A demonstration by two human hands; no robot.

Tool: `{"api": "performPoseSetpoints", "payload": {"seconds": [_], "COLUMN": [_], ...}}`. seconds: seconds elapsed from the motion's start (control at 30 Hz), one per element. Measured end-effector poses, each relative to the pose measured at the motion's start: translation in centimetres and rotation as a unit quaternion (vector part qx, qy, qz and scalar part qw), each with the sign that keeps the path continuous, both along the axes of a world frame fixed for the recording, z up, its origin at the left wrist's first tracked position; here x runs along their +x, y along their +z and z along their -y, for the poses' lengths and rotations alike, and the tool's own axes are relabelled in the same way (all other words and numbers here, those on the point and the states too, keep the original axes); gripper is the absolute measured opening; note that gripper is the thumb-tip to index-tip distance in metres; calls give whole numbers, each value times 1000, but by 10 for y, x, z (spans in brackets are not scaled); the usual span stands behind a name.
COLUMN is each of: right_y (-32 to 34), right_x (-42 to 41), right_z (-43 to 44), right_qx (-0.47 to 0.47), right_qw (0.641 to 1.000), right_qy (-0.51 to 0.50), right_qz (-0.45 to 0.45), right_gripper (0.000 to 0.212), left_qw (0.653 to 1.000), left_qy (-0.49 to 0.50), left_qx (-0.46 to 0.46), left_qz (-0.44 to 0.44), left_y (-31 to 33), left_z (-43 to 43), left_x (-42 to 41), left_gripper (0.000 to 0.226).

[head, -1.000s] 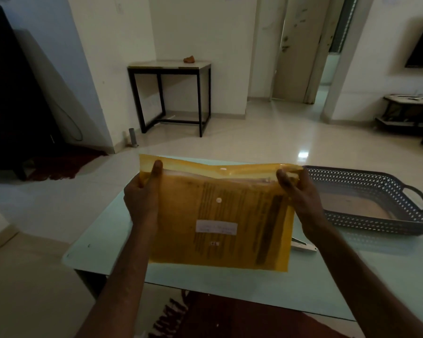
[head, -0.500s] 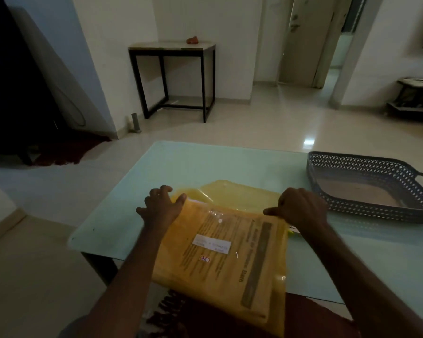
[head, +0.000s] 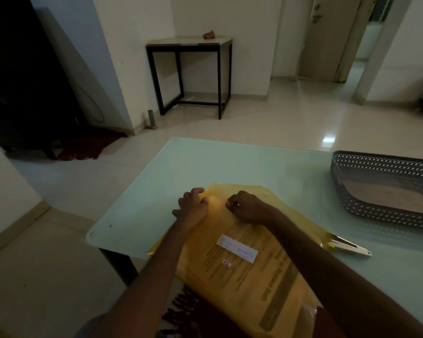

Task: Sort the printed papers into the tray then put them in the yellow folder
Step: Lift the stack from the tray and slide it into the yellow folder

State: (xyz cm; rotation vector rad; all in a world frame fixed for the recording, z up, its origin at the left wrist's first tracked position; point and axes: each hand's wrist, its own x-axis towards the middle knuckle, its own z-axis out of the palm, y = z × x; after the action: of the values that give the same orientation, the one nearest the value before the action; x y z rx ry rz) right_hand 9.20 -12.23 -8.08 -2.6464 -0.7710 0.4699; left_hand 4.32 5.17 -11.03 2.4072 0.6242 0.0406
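Observation:
The translucent yellow folder (head: 213,286) lies flat on the glass table (head: 230,162), its near end hanging over the table's front edge. Printed papers (head: 276,286) show through it, under a white label. Its flap lies open on the far side. My left hand (head: 192,209) curls its fingers on the folder's top left edge by the flap. My right hand (head: 248,208) is curled beside it and pinches the folder near the flap's middle. The grey perforated tray (head: 376,160) stands at the right with no papers in it.
A thin white and metal object (head: 349,247) lies on the table by the folder's right edge. Across the tiled floor stands a black-framed side table (head: 188,42). Dark furniture fills the far left, and a patterned rug lies under the table's near edge.
The folder, held upright in both hands a second ago, has been laid flat on the table. Both hands have moved together toward the middle of its top edge.

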Motion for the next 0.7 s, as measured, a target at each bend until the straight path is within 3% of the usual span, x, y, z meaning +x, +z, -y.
{"api": "performPoseSetpoints", "payload": {"seconds": [0.17, 0.37, 0.47, 0.57, 0.6, 0.67, 0.7], "right_y": [-10, -1, 6, 16, 19, 22, 23], "right_x": [-1, 12, 10, 15, 20, 29, 31], "right_z": [-31, -24, -20, 0, 11, 36, 47], "right_qx": [21, 71, 137, 81, 42, -1, 1], "right_qw": [999, 996, 987, 960, 956, 972, 981], "right_qy": [25, -42, -71, -110, -126, -143, -142], "right_qz": [-7, -22, 36, 244, 261, 188, 133], "right_gripper": [34, 30, 22, 54, 69, 78, 64], "left_qw": [1000, 999, 1000, 999, 999, 998, 998], "left_qy": [11, 19, 4, 5, 11, 19, 23], "left_qx": [-18, -42, -18, -22, -31, -38, -26], "left_qz": [23, 20, 20, 30, 37, 50, 51], "left_y": [1, 3, 2, 4, 6, 8, 8], "left_z": [-6, -15, -14, -13, -13, -12, -10], "left_x": [5, 6, 1, 0, 1, 3, 4], "left_gripper": [35, 39, 40, 35, 33, 32, 33]}}
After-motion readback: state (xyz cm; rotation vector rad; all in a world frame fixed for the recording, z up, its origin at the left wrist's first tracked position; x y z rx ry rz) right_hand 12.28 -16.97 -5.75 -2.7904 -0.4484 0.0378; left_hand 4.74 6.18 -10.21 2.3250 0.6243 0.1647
